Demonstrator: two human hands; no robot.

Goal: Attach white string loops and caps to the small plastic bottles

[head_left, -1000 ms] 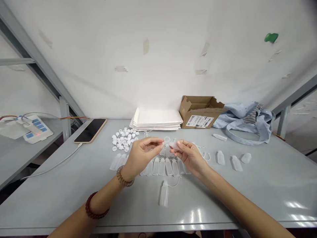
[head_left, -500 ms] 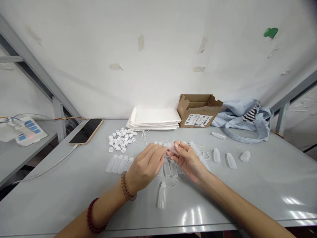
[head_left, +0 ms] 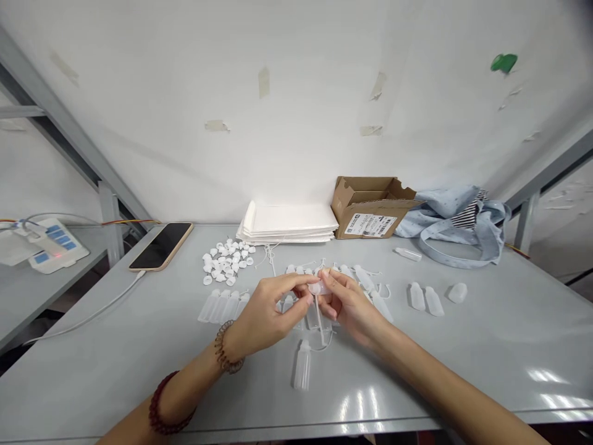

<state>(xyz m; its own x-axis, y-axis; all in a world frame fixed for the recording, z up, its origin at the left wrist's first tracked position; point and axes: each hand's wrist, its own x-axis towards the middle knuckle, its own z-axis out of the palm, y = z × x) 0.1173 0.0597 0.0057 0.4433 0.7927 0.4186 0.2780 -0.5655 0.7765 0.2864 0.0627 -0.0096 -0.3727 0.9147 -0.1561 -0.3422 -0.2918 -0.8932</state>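
My right hand (head_left: pixel 349 303) grips a small translucent plastic bottle (head_left: pixel 326 285) between thumb and fingers. A thin white strap (head_left: pixel 319 321) hangs from the bottle's neck end. The fingers of my left hand (head_left: pixel 273 306) are curved loosely around that end, index finger on top and thumb lower. Behind and under the hands lie several like bottles with straps, partly hidden. One strapped bottle (head_left: pixel 302 366) lies by itself nearer me. To the left is a row of bottles (head_left: pixel 222 306), and past it a heap of small white caps (head_left: pixel 227 259).
A phone (head_left: pixel 162 246) on a charging cable lies at left. Stacked white sheets (head_left: pixel 290 222), an opened cardboard box (head_left: pixel 370 207) and a light blue cloth bag (head_left: pixel 463 225) line the wall. Several loose bottles (head_left: pixel 433 301) lie at right. A power strip (head_left: pixel 58 244) sits far left.
My left fingers have opened from a tight pinch at the bottle's neck, and the hanging strap now shows. One loose bottle at right lies closer to its neighbour.
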